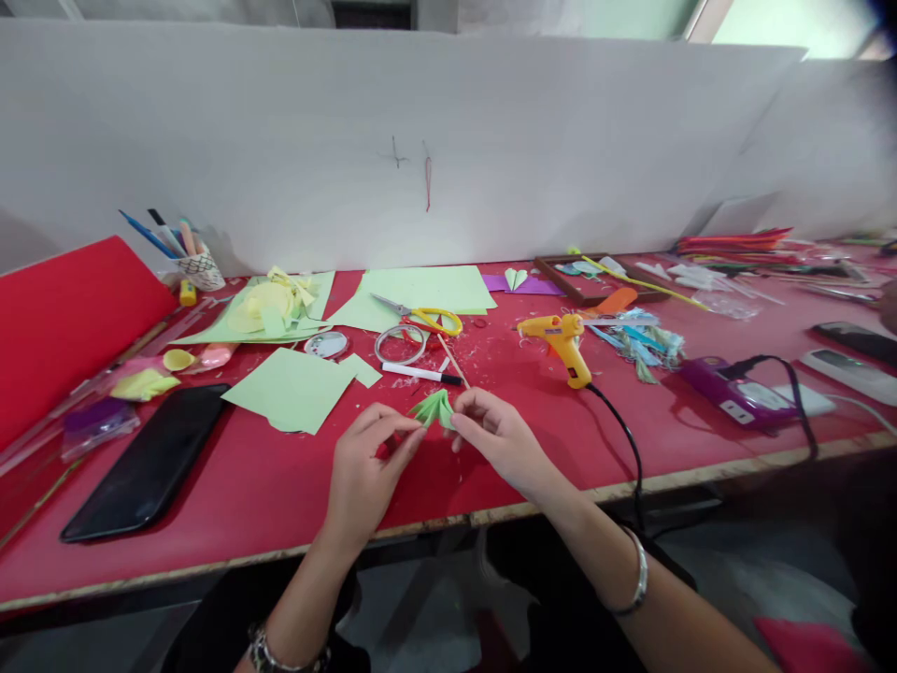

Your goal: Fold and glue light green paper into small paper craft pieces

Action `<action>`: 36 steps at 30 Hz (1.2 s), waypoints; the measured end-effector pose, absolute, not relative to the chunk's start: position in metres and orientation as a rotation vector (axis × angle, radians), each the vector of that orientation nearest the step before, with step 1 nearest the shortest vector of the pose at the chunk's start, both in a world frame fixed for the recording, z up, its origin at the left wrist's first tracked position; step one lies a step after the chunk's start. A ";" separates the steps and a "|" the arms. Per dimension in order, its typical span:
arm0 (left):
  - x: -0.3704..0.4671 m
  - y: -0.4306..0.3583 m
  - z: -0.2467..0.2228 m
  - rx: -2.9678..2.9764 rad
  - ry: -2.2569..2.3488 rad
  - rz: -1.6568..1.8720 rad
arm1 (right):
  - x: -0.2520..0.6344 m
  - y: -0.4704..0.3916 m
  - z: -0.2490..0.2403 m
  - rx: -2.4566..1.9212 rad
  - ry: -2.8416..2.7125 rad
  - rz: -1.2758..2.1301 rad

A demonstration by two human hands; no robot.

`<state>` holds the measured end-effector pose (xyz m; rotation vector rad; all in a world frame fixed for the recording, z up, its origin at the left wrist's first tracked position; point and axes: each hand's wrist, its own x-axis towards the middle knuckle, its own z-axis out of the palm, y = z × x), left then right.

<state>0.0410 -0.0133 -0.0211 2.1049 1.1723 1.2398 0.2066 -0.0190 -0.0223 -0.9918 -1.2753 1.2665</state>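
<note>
A small pleated green paper piece [433, 409] is held up between my two hands, above the red table near its front edge. My left hand [371, 458] pinches its left side between thumb and fingers. On the other side, my right hand [494, 435] has its thumb and fingertips closed on the right edge of the paper. Just behind the hands lie a white marker [420, 374] with a black cap, a roll of clear tape [400, 345] and yellow-handled scissors [427, 319]. A thin stick [454, 361] slants down toward my right hand.
Light green sheets [291, 385] and a black phone [147, 463] lie left. A yellow glue gun [561, 346] with a black cord stands right, before a purple power strip [739, 393]. A pen cup [201, 269] and a wooden tray [561, 282] are at the back.
</note>
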 end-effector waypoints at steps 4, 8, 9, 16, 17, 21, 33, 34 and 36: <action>0.038 -0.011 -0.021 2.111 1.160 1.273 | 0.211 -0.019 -0.020 -1.008 -1.290 1.287; 0.036 -0.010 -0.018 2.115 1.136 1.265 | 0.214 -0.019 -0.019 -1.020 -1.288 1.307; 0.036 -0.009 -0.017 2.116 1.135 1.258 | 0.214 -0.019 -0.018 -1.023 -1.286 1.306; 0.033 -0.010 -0.015 2.112 1.138 1.236 | 0.217 -0.020 -0.017 -1.036 -1.327 1.274; 0.033 -0.010 -0.015 2.118 1.134 1.234 | 0.217 -0.020 -0.017 -1.053 -1.348 1.264; 0.033 -0.009 -0.015 2.142 1.137 1.235 | 0.217 -0.022 -0.016 -1.119 -1.457 1.215; 0.035 -0.006 -0.026 2.331 1.142 1.114 | 0.212 -0.026 -0.019 -0.985 -1.728 0.951; 0.034 -0.005 -0.025 2.351 1.129 1.116 | 0.212 -0.027 -0.019 -0.981 -1.764 0.925; 0.034 -0.005 -0.024 2.397 1.112 1.113 | 0.212 -0.027 -0.019 -0.986 -1.817 0.881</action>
